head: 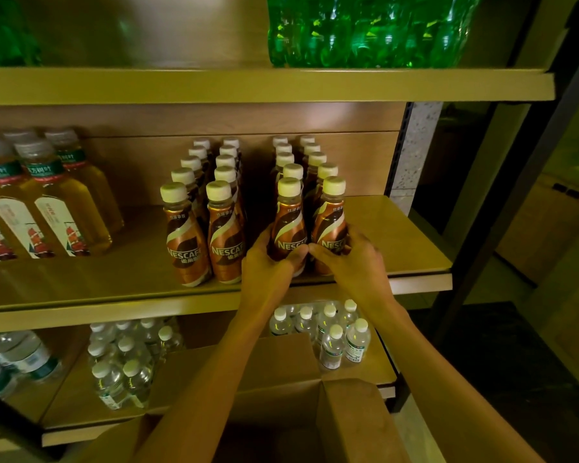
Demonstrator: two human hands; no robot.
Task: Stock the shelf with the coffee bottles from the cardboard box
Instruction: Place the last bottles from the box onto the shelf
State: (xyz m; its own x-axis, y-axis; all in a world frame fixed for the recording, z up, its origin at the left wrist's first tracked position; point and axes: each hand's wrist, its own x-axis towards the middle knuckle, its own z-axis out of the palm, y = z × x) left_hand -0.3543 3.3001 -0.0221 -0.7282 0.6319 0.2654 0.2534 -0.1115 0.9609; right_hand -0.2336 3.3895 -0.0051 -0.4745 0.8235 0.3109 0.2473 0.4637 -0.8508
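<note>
On the middle shelf, the left hand curls its fingers around a front coffee bottle. The right hand clamps the neighbouring bottle just beside it. A cardboard box sits open below.

Cardboard box base off lower edge

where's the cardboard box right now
The cardboard box sits open at the bottom centre of the head view, beneath the person's forearms, right in front of the lowest shelf with its small clear water bottles.
</note>
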